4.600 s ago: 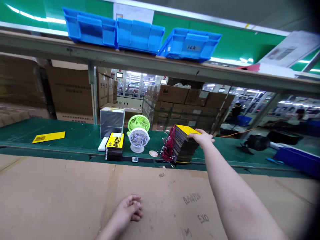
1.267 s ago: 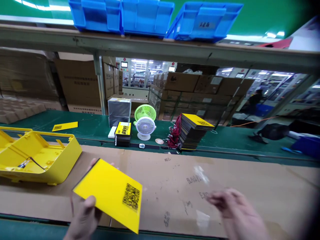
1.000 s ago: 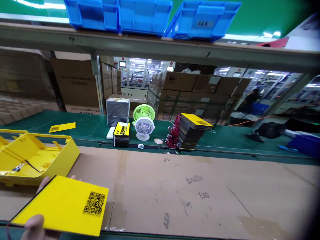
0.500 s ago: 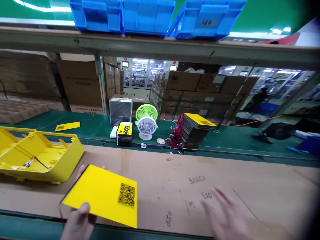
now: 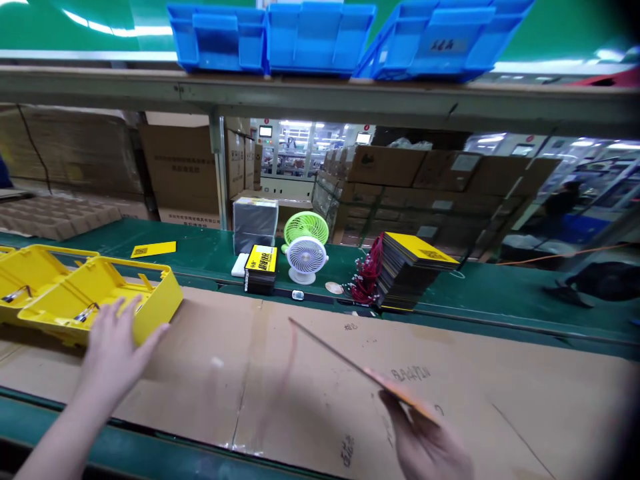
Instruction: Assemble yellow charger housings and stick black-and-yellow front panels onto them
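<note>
My right hand (image 5: 425, 437) grips a thin yellow panel (image 5: 343, 357), tilted so that mostly its narrow dark edge shows. A blurred red wire hangs from its far end. On the left, my left hand (image 5: 113, 347) has its fingers spread over the front wall of an open yellow plastic housing (image 5: 163, 297); whether it touches the wall, I cannot tell. Inside that housing lies a small part with wires. Another yellow housing (image 5: 45, 257) stands against it, further left.
Brown cardboard (image 5: 280, 380) covers the near bench. Behind it are a stack of yellow-topped panels (image 5: 407, 273) with red wires, a white fan (image 5: 307, 257), a green fan (image 5: 313, 223), small yellow-black boxes (image 5: 261, 267) and a loose yellow piece (image 5: 154, 249). Blue bins (image 5: 320, 40) line the shelf above.
The yellow panel has passed from my left hand to my right and turned edge-on. My left hand has moved left to the housing. The view has swung left, showing more of the second housing.
</note>
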The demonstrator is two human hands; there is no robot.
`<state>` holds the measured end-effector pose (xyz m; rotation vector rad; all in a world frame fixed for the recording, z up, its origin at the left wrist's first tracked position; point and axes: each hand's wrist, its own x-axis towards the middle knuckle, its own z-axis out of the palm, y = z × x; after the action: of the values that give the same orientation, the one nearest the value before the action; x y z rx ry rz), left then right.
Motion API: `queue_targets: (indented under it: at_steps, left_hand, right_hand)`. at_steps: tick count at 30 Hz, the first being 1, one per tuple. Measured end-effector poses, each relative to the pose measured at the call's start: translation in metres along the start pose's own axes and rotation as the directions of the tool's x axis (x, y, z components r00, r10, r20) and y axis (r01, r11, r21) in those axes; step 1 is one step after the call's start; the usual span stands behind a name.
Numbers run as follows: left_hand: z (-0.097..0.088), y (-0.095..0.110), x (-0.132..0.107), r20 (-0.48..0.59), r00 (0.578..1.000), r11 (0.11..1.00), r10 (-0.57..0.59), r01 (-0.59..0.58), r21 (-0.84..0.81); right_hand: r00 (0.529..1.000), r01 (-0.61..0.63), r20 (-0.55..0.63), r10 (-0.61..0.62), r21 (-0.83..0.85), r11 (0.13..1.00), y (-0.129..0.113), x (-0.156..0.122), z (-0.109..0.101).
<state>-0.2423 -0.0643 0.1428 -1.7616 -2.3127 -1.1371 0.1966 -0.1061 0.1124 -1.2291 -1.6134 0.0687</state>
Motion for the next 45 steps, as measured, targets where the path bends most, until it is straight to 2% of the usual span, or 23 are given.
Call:
queue_targets:
  at_steps: [1,2,4,6,9,11,13,15,16,17,18,20,21,23,26,28,31,34,37,39,42,44,45]
  left_hand:
    - [-0.002,-0.015,0.012,-0.014,1.000,0.989,-0.024,0.026,0.146]
    - [-0.003,-0.026,0.021,0.070,0.995,0.977,-0.071,0.056,0.206]
    - [0.002,-0.036,0.032,0.180,0.980,0.959,-0.087,0.033,0.282]
    - [0.014,-0.030,0.033,0.219,0.975,0.947,-0.021,-0.051,0.316]
    - [0.030,0.005,0.018,0.235,0.970,0.941,0.066,-0.139,0.308]
    - [0.033,0.037,0.000,0.306,0.942,0.963,0.138,-0.199,0.179]
    - [0.029,0.068,-0.018,0.413,0.867,0.960,0.280,-0.262,-0.099]
    - [0.021,0.092,-0.030,0.502,0.768,0.905,0.398,-0.240,-0.350]
    - [0.018,0.100,-0.032,0.502,0.745,0.876,0.440,-0.233,-0.422]
    - [0.017,0.105,-0.030,0.471,0.749,0.856,0.465,-0.246,-0.454]
    - [0.018,0.107,-0.026,0.426,0.775,0.853,0.467,-0.268,-0.447]
    - [0.028,0.104,-0.010,0.343,0.844,0.885,0.412,-0.281,-0.371]
    - [0.036,0.101,-0.001,0.344,0.865,0.905,0.364,-0.243,-0.348]
    - [0.055,0.095,0.014,0.406,0.856,0.892,0.320,-0.127,-0.435]
    - [0.079,0.096,0.027,0.484,0.828,0.763,0.283,0.112,-0.637]
    - [0.091,0.102,0.028,0.501,0.829,0.698,0.247,0.207,-0.686]
    - [0.104,0.116,0.021,0.475,0.840,0.658,0.261,0.206,-0.725]
    - [0.115,0.128,0.011,0.423,0.855,0.598,0.301,0.175,-0.782]
    - [0.121,0.134,0.004,0.358,0.880,0.561,0.313,0.133,-0.817]
    - [0.121,0.135,0.002,0.321,0.893,0.558,0.317,0.098,-0.824]
    - [0.115,0.135,-0.001,0.291,0.895,0.584,0.338,0.044,-0.811]
    - [0.111,0.135,-0.002,0.288,0.890,0.617,0.353,0.011,-0.787]
    - [0.109,0.136,-0.003,0.288,0.889,0.634,0.356,-0.004,-0.773]
  right_hand:
    - [0.993,-0.112,-0.057,0.108,-0.081,0.990,0.008,-0.001,-0.007]
    - [0.971,-0.227,-0.116,0.211,-0.150,0.962,0.015,-0.001,-0.013]
    - [0.909,-0.405,-0.200,0.366,-0.212,0.889,0.024,0.002,-0.024]
    - [0.863,-0.494,-0.236,0.448,-0.203,0.845,0.024,0.006,-0.031]
    - [0.840,-0.520,-0.269,0.471,-0.154,0.840,0.017,0.016,-0.031]
    - [0.839,-0.511,-0.278,0.467,-0.111,0.852,0.012,0.024,-0.026]
    - [0.849,-0.489,-0.268,0.456,-0.066,0.870,0.009,0.031,-0.021]
    - [0.862,-0.457,-0.262,0.435,-0.031,0.889,0.008,0.039,-0.017]
    - [0.870,-0.438,-0.259,0.420,-0.014,0.899,0.008,0.043,-0.016]
    - [0.880,-0.416,-0.249,0.405,0.008,0.909,0.007,0.048,-0.015]
    - [0.892,-0.393,-0.226,0.391,0.035,0.919,0.006,0.053,-0.014]
    - [0.921,-0.347,-0.150,0.359,0.101,0.933,0.004,0.063,-0.014]
    - [0.934,-0.329,-0.098,0.343,0.134,0.935,0.002,0.068,-0.013]
    - [0.949,-0.312,0.020,0.314,0.197,0.930,-0.002,0.078,-0.011]
    - [0.942,-0.317,0.192,0.274,0.250,0.915,-0.008,0.091,-0.002]
    - [0.932,-0.318,0.267,0.244,0.281,0.906,-0.012,0.098,0.007]
    - [0.922,-0.307,0.332,0.201,0.310,0.900,-0.017,0.107,0.026]
    - [0.931,-0.235,0.338,0.139,0.262,0.936,-0.021,0.114,0.044]
    - [0.933,-0.171,0.348,0.087,0.218,0.961,-0.021,0.121,0.051]
    - [0.905,-0.198,0.412,0.108,0.183,0.963,-0.017,0.125,0.048]
    - [0.818,-0.241,0.543,0.192,0.020,0.970,-0.004,0.131,0.038]
    - [0.753,-0.200,0.615,0.233,-0.123,0.972,0.003,0.134,0.031]
    - [0.737,-0.171,0.629,0.248,-0.181,0.968,0.005,0.134,0.028]
